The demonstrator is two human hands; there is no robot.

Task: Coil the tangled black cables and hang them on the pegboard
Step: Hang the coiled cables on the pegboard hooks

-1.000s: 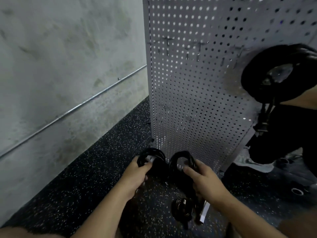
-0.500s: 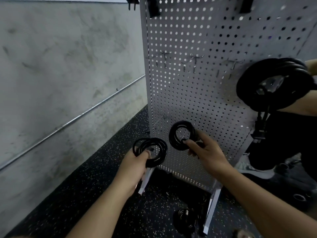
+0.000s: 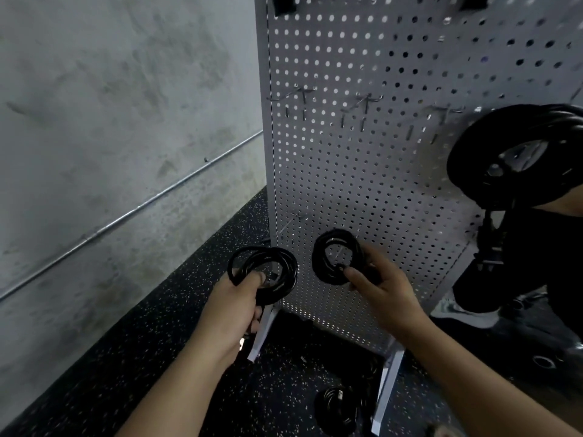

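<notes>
Hands lifted since 1 s ago. Right hand (image 3: 381, 288) pinches small coil (image 3: 336, 257) at pegboard (image 3: 362, 171), lower centre of frame; left hand (image 3: 233, 304) grips second coil (image 3: 268, 269) just left. Seat loop fully over hook (image 3: 292, 219) before releasing.

Black cable coils (image 3: 263, 272); pale grey perforated pegboard (image 3: 362, 171); black white-speckled floor (image 3: 176, 339); mottled grey wall (image 3: 110, 105).

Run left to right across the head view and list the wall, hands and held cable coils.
Concrete wall → left hand → left coil, gripped by it → right coil → right hand, pinching it → large coil, carried by another person.
</notes>
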